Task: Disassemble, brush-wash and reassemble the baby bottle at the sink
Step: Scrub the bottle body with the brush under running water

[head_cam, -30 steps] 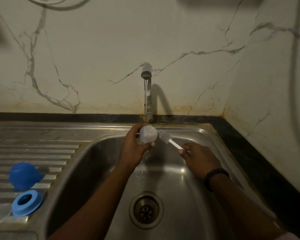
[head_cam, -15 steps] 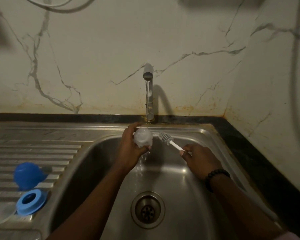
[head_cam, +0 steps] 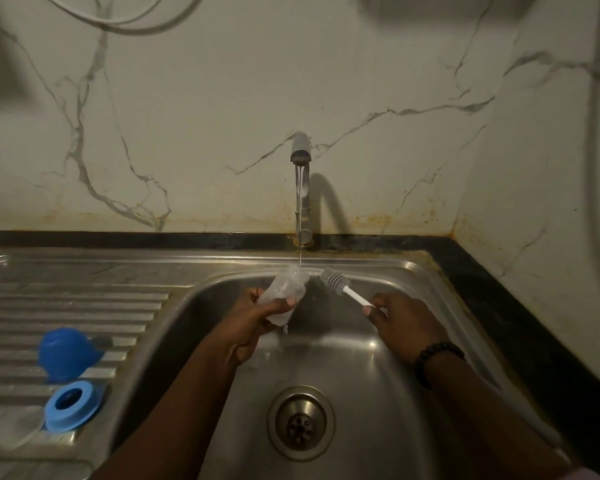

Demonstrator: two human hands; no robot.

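My left hand (head_cam: 257,318) grips the clear baby bottle body (head_cam: 284,291) over the steel sink (head_cam: 361,358), tilted with its mouth up toward the thin stream from the tap (head_cam: 301,157). My right hand (head_cam: 400,323) holds the white handle of the bottle brush (head_cam: 336,283); its grey bristle head sits just right of the bottle mouth, outside it. On the drainboard at left lie the blue cap (head_cam: 68,353), the blue screw ring (head_cam: 72,405) and a clear teat (head_cam: 14,429), which is faint and blurred.
The ribbed drainboard (head_cam: 66,306) runs along the left of the basin, and the drain (head_cam: 301,422) sits low in the basin's middle. A black counter edge (head_cam: 499,289) and a marble wall close off the back and right. A cable hangs at top left.
My left hand has turned the bottle from end-on to tilted, mouth toward the water stream. The brush has stayed beside it, outside the mouth.
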